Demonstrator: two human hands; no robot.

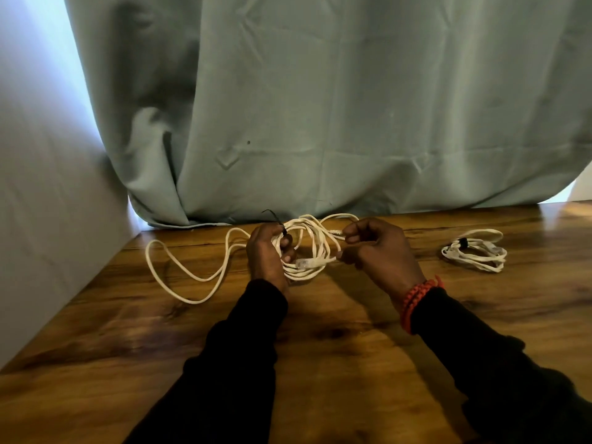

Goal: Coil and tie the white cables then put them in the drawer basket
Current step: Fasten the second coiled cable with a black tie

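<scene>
The scene is dim and warm. Cold bluish daylight leaks in around the edges of the curtain (320,107), brightest at its left side and at its lower right corner. That light leaves a pale glare on the wooden table (320,347) just below the curtain's right corner. Soft shadows stretch across the table away from the curtain, toward the camera. The dark sleeves (243,347) lose nearly all detail. Wide-angle distortion bends the curtain's sides, and the picture looks slightly soft overall.
</scene>
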